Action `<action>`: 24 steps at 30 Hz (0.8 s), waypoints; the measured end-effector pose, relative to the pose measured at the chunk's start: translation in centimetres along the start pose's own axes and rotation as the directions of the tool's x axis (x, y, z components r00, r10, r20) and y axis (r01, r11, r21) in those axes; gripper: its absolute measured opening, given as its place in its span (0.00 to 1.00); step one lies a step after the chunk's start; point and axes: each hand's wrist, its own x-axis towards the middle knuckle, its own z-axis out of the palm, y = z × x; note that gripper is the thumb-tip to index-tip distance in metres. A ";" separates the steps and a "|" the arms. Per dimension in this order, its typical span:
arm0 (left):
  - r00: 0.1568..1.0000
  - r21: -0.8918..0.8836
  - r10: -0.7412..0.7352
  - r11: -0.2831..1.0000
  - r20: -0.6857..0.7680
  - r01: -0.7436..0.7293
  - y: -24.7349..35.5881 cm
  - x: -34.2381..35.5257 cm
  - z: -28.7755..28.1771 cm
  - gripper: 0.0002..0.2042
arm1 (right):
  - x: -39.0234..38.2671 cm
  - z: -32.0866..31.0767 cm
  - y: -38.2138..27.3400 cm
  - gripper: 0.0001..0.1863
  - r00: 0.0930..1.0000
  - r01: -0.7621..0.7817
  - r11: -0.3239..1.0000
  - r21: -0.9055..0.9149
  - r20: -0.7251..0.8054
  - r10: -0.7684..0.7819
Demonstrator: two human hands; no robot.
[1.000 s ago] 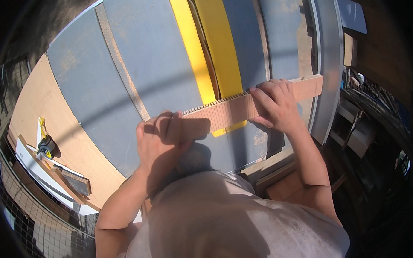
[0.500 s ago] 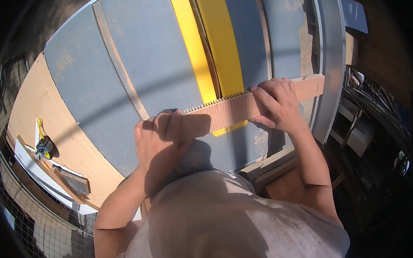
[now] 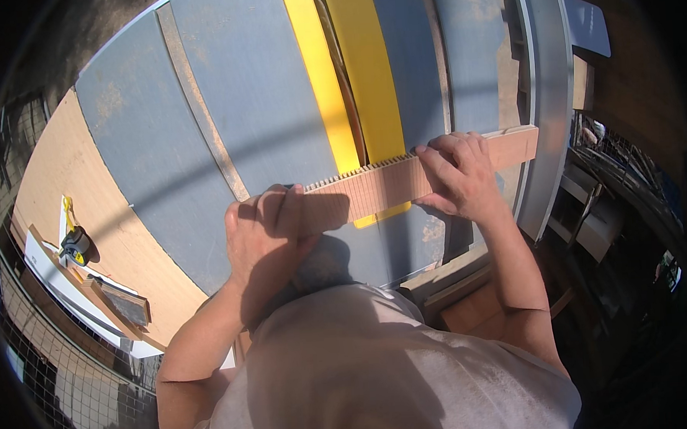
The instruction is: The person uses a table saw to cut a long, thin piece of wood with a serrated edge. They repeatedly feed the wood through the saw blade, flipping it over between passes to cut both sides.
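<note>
Across the front of a grey saw table (image 3: pixel 254 88) I hold a wooden strip (image 3: pixel 381 188) with a row of close, narrow slits along its far edge. My left hand (image 3: pixel 261 226) is closed around its left end, fingers over the top. Further right, my right hand (image 3: pixel 462 177) grips it, and the strip's right end sticks out beyond that hand. The strip crosses a yellow insert (image 3: pixel 364 68) with a long dark slot, whose near end shows below the strip. Whether the strip touches the table along its whole length, I cannot tell.
A tape measure (image 3: pixel 75 245) lies on a pale wooden board (image 3: pixel 54 166) at the left, near a small framed wooden piece (image 3: pixel 121 305). Grooves run along the table. A metal rail (image 3: pixel 549 90) edges its right side. Wooden boards (image 3: pixel 454 279) stand below, close to my body.
</note>
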 end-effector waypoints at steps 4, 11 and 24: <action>1.000 -0.001 0.026 1.000 -0.013 -0.026 -0.1 0.0 -0.1 0.42 | 0.0 0.0 0.0 0.36 1.000 -0.012 1.000 0.007 0.001 0.012; 0.998 -0.013 0.052 0.999 -0.029 -0.052 -0.2 0.3 -0.7 0.42 | 0.0 0.1 0.1 0.36 1.000 -0.026 1.000 0.008 -0.001 0.026; 0.993 0.072 0.033 0.997 -0.113 -0.025 1.1 -2.4 0.6 0.36 | -2.7 2.2 -0.7 0.36 0.964 -0.009 0.989 -0.150 -0.264 -0.031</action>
